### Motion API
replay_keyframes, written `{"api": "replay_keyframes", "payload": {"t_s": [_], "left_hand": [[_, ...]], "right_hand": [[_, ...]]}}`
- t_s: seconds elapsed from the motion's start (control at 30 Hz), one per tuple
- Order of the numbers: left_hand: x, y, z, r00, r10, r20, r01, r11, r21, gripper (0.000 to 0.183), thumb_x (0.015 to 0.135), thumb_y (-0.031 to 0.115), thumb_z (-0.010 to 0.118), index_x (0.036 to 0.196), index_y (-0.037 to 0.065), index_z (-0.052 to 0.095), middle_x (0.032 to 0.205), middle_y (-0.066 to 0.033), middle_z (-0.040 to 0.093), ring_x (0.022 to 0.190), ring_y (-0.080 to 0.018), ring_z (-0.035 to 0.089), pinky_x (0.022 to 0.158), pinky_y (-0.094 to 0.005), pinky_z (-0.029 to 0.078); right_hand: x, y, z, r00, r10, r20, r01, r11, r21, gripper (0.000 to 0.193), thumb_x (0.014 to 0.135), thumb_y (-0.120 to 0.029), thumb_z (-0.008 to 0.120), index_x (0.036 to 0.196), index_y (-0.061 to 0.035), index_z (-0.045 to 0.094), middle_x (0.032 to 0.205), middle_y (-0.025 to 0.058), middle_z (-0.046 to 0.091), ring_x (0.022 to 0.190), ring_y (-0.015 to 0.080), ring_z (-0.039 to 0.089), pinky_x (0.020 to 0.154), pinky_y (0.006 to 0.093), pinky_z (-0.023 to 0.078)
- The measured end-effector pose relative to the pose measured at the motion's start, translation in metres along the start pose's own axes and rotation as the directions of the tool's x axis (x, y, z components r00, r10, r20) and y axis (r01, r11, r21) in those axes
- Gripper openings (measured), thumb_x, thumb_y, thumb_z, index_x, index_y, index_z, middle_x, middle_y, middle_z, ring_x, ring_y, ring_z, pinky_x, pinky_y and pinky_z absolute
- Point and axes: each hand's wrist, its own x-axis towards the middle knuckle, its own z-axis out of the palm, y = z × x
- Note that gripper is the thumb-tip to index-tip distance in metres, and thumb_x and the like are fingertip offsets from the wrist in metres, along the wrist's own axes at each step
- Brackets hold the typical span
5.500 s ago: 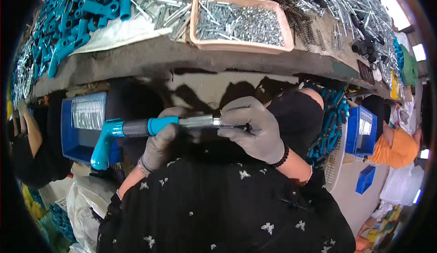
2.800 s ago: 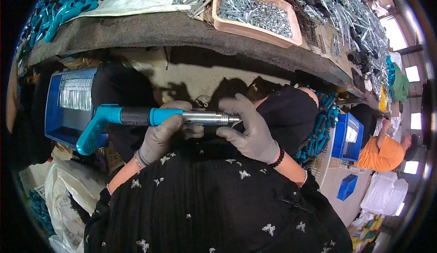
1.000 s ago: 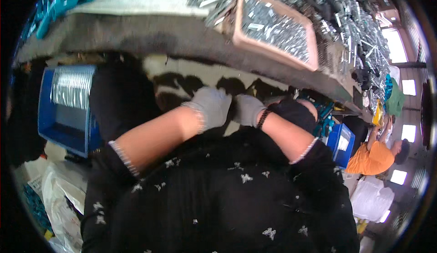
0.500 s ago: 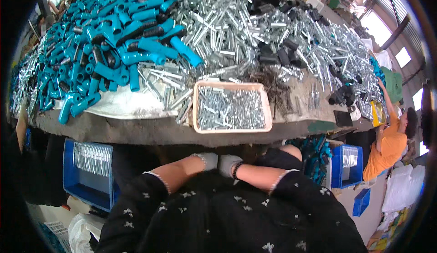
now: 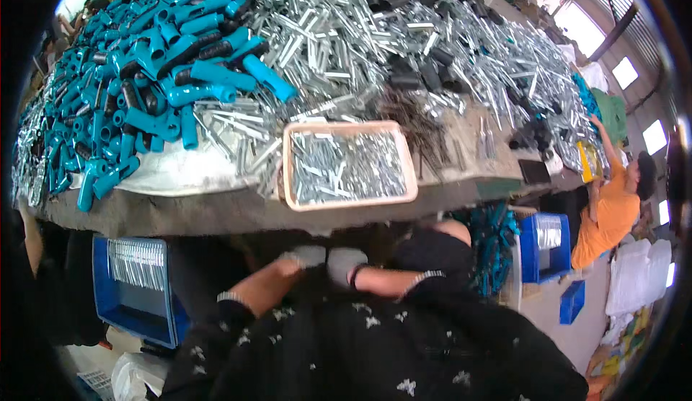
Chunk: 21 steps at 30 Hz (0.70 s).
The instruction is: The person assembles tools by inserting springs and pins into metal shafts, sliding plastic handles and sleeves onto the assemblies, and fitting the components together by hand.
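Note:
Both my hands wear grey gloves and are low in front of my body, below the table's near edge. My left hand (image 5: pixel 310 257) is close beside my right hand (image 5: pixel 345 265), with a small dark gap between them. Their fingers point down into shadow, so whether they hold anything cannot be made out. Nearest to them on the table is a shallow pale pink tray (image 5: pixel 351 205), filled with small silver metal pins. Behind it spreads a large heap of silver metal parts (image 5: pixel 339 47). To its left are piled teal tubular handle-like parts (image 5: pixel 209 76), some with black grips.
A blue crate (image 5: pixel 133 311) with a row of metal rods stands low on the left; another blue crate (image 5: pixel 532 249) stands on the right beside a stack of teal parts (image 5: pixel 494 249). Dark springs (image 5: pixel 418 130) lie right of the tray. A person in orange (image 5: pixel 613 213) reaches over the table's right end.
The view has shifted slightly, so the tray and heaps appear further left. My hands stay close together below the table edge, also a little further left in view.

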Motion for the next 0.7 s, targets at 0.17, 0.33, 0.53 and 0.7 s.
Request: {"api": "replay_keyframes", "payload": {"t_s": [0.17, 0.33, 0.53, 0.7], "left_hand": [[0.073, 0.237, -0.046, 0.653, -0.662, 0.367, 0.226, 0.633, 0.74, 0.047, 0.084, 0.037, 0.066, 0.117, 0.003, 0.068, 0.121, -0.0226, 0.068, 0.109, -0.0346, 0.067, 0.093, -0.0414, 0.052], [0.016, 0.31, -0.069, 0.913, -0.213, 0.347, 0.059, 0.912, 0.405, 0.055, 0.079, 0.023, 0.073, 0.128, 0.004, 0.061, 0.11, -0.0216, 0.07, 0.109, -0.036, 0.066, 0.096, -0.0407, 0.051], [0.038, 0.336, 0.011, 0.985, -0.082, 0.154, 0.033, 0.954, 0.297, 0.03, 0.079, 0.008, 0.068, 0.109, 0.006, 0.07, 0.096, -0.0135, 0.072, 0.091, -0.03, 0.071, 0.08, -0.0374, 0.056], [0.098, 0.455, 0.07, 0.826, 0.178, 0.535, -0.373, 0.884, 0.283, 0.065, 0.073, 0.012, 0.083, 0.132, 0.004, 0.058, 0.118, -0.0171, 0.066, 0.109, -0.0348, 0.063, 0.094, -0.0418, 0.05]], "right_hand": [[-0.034, 0.02, -0.034, 0.988, -0.064, 0.137, 0.067, 0.998, -0.018, 0.031, 0.078, -0.03, 0.065, 0.093, -0.0046, 0.076, 0.093, 0.019, 0.073, 0.087, 0.0364, 0.072, 0.078, 0.0481, 0.056], [-0.217, 0.052, -0.146, 0.995, -0.027, -0.099, 0.066, 0.911, 0.406, 0.032, 0.077, -0.032, 0.079, 0.095, -0.0072, 0.068, 0.082, 0.0141, 0.069, 0.077, 0.0313, 0.068, 0.069, 0.0416, 0.053], [-0.318, 0.055, -0.092, 0.957, 0.22, -0.188, 0.002, 0.643, 0.766, 0.038, 0.074, -0.026, 0.084, 0.099, -0.0015, 0.068, 0.083, 0.0121, 0.07, 0.073, 0.0231, 0.068, 0.064, 0.0349, 0.051], [-0.522, 0.048, -0.113, 0.643, 0.697, -0.317, -0.059, 0.458, 0.887, 0.058, 0.072, -0.002, 0.081, 0.126, 0.0031, 0.061, 0.097, 0.0061, 0.069, 0.086, 0.016, 0.068, 0.074, 0.0303, 0.056]]}}
